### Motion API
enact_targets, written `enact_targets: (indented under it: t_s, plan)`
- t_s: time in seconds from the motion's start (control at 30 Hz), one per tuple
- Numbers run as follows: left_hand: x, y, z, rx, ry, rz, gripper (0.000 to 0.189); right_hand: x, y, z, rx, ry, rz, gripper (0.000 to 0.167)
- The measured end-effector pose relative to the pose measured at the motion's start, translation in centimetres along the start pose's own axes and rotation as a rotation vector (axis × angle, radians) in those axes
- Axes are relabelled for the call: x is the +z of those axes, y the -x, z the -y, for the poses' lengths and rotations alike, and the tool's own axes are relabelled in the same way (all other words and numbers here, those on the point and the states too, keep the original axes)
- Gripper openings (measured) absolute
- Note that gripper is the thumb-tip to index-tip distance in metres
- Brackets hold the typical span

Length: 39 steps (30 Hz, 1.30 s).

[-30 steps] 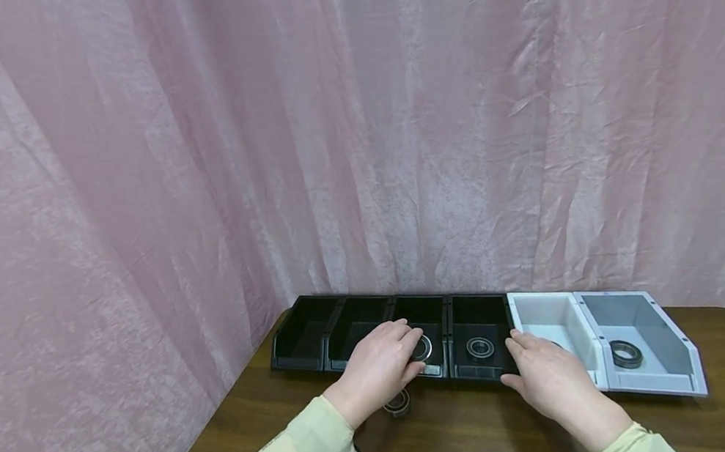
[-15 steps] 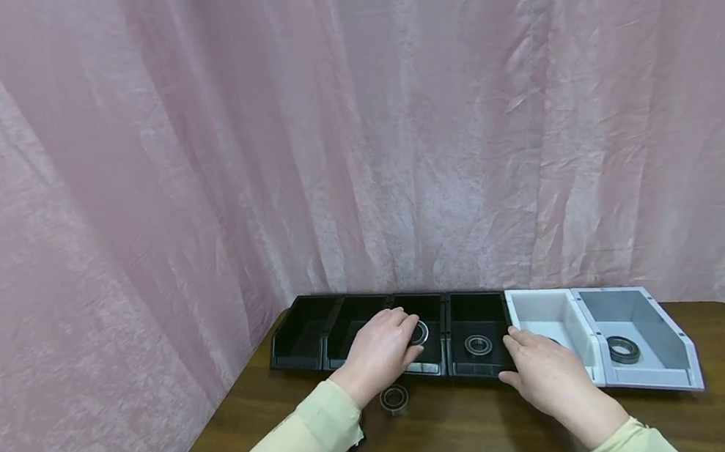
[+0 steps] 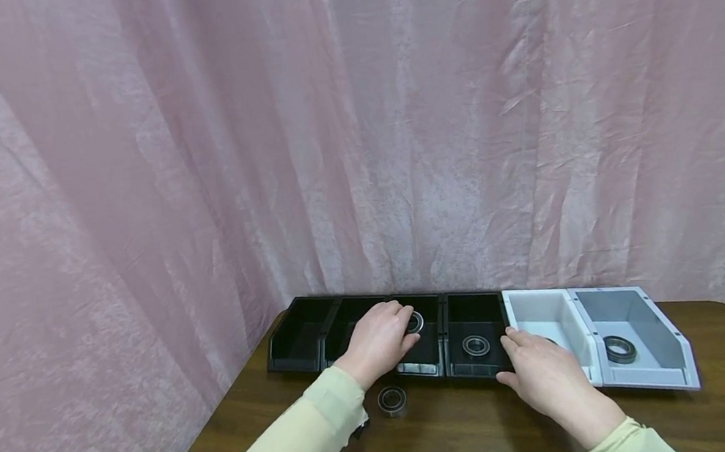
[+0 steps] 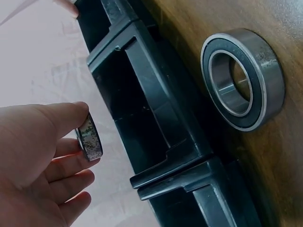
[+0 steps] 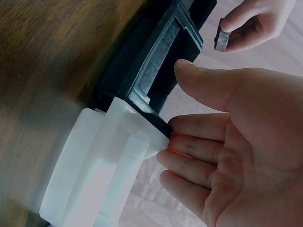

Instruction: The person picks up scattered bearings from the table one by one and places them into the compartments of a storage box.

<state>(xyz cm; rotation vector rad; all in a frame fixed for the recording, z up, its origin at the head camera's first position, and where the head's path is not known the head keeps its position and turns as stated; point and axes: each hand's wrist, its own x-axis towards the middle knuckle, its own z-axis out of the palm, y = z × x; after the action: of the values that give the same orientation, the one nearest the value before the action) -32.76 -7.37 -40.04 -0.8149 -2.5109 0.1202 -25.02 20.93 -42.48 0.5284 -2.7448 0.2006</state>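
My left hand (image 3: 376, 339) pinches a ball bearing (image 4: 89, 138) between thumb and fingers, over the third black bin (image 3: 420, 369) from the left. The bearing's ring face shows beside the fingertips in the head view. My right hand (image 3: 548, 371) lies with loosely straight fingers on the rim where the fourth black bin (image 3: 473, 303) meets the white bin (image 3: 536, 303); its palm shows in the right wrist view. Another bearing (image 3: 476, 346) lies flat in that fourth bin. On the table in front of the bins sits a loose bearing (image 3: 392, 400), dark-sealed with a steel outer ring.
Two more black bins (image 3: 301, 335) continue the row to the left. A grey bin (image 3: 647, 376) closes it on the right, with a dark bearing (image 3: 621, 349) inside. The wooden table (image 3: 464, 436) runs in front; a pink curtain (image 3: 391, 120) hangs behind.
The left hand has risen slightly and gone farther over the bin with its bearing, uncovering more of the bearing on the table. The right hand has stayed at the rim.
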Motion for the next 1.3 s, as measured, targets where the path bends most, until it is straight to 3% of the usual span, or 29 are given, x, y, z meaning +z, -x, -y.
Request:
enact_targets:
  t_s: [0.7, 1.3]
  plan:
    - [2.9, -1.9, -0.1, -0.053, -0.016, 0.096, 0.044, -0.1, 0.0, 0.1, 0.004, 0.008, 0.001, 0.059]
    - [5.4, -2.0, 0.0, -0.08, -0.025, 0.191, 0.043, -0.1, 0.2, 0.2, -0.002, 0.007, -0.013, 0.059]
